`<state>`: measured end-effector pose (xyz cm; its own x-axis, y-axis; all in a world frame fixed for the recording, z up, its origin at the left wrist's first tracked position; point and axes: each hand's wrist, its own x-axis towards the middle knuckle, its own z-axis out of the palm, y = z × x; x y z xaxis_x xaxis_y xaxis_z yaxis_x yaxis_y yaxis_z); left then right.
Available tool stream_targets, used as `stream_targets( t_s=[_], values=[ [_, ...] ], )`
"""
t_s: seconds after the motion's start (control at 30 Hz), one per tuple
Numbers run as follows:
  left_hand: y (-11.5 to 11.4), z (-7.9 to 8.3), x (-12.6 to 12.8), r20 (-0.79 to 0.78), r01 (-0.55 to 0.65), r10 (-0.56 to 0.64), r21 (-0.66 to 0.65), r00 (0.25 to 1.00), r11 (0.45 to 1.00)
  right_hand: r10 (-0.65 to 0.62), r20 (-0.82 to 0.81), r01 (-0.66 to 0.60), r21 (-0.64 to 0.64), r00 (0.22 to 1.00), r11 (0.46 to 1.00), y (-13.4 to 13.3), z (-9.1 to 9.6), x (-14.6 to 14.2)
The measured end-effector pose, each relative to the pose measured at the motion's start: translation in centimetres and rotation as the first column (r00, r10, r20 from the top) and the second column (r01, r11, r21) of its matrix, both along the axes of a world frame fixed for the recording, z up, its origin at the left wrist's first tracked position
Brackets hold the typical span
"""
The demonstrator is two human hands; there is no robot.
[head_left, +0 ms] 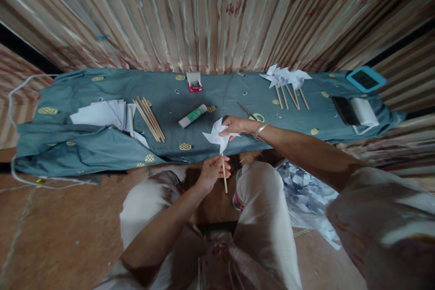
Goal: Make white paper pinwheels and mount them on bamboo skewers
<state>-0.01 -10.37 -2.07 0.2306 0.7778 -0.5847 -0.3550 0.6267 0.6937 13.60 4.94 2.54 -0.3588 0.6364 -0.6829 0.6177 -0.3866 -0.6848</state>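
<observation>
A white paper pinwheel [215, 137] sits at the top of a thin wooden stick [224, 182], just over the table's front edge. My left hand [214, 170] is closed around the stick below the paper blades. At the blades, my right hand [234, 127] pinches the pinwheel with thumb and fingers; a bangle circles that wrist. Beyond the hands lie a glue stick [193, 116] and scissors [253, 114] with pale green handles. An open small box [195, 82] of metal pins stands near the back edge.
Several finished pinwheels [287, 77] lie at the back right. Loose wooden sticks [149, 118] and stacked white paper [100, 114] are on the left. A phone [344, 109], a white roll [364, 112] and a blue-framed device [366, 79] occupy the right end. Below, a bag of paper scraps [306, 195] rests on the floor.
</observation>
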Motion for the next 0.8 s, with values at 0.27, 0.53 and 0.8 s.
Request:
stream_targets(
  t_s=[0.27, 0.53, 0.8],
  values=[
    [0.0, 0.0, -1.3, -0.004, -0.018, 0.018, 0.001, 1.000, 1.000, -0.001, 0.027, 0.001, -0.009, 1.000, 1.000, 0.3, -0.6, -0.1],
    [-0.1, 0.2, -0.7, 0.006, 0.019, -0.018, -0.051, 1.000, 0.999, 0.025, 0.031, -0.024, -0.012, 0.999, 1.000, 0.1, 0.0, 0.0],
    [-0.1, 0.3, 1.5, 0.134, 0.006, 0.006, -0.095, 0.991, 0.995, 0.032, 0.011, -0.032, -0.021, 0.999, 0.999, 0.2, 0.0, 0.0]
  ],
)
